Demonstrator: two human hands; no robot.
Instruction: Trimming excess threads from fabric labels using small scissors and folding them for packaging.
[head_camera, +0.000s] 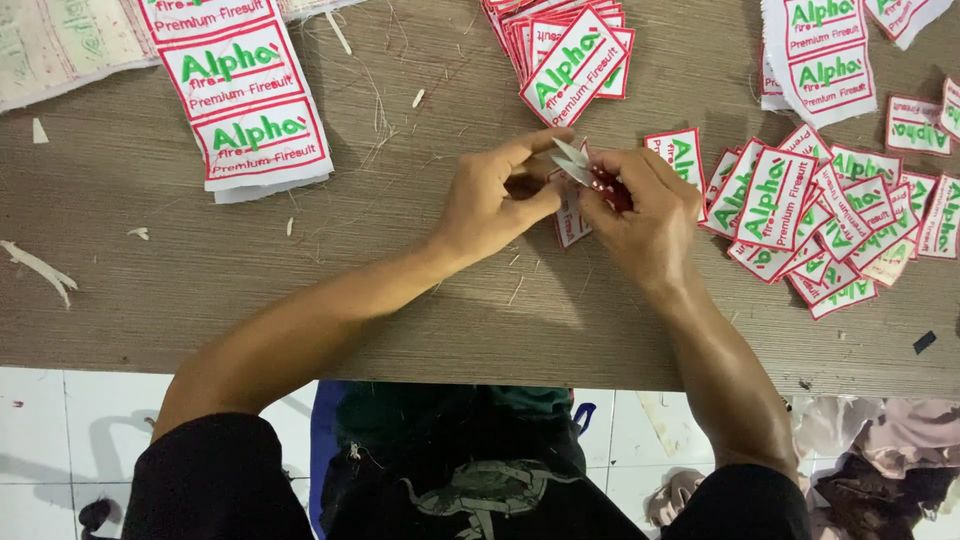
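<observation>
While both hands meet at the middle of the brown desk (300, 300), embroidered patches lie all around them. A neat stack of patches (570, 50), white with red borders and green lettering, sits just beyond the hands at the far edge. To the right a loose heap of patches (820, 220) spreads over the desk, many overlapping, the nearest just beside the right hand. At the far left a strip of uncut patches (245, 100) lies flat, well apart from the hands, and another uncut sheet (820, 60) lies at the far right. Thread scraps (40, 268) and fabric slivers are scattered over the desk's left side. Nothing stands between the camera and the hands.

The left hand (490, 200) comes in from the lower left, forearm bare, wrist resting on the desk; its thumb and forefinger pinch shut on a single patch (572, 222), which hangs partly hidden under both hands. The right hand (645, 215) comes in from the lower right, curled closed around a small thread snipper (585, 170) with a red grip. Its 2 metal blades point up and left, slightly parted, touching or almost touching the patch's edge; the exact contact is hard to see. The fingertips of the 2 hands nearly touch.
</observation>
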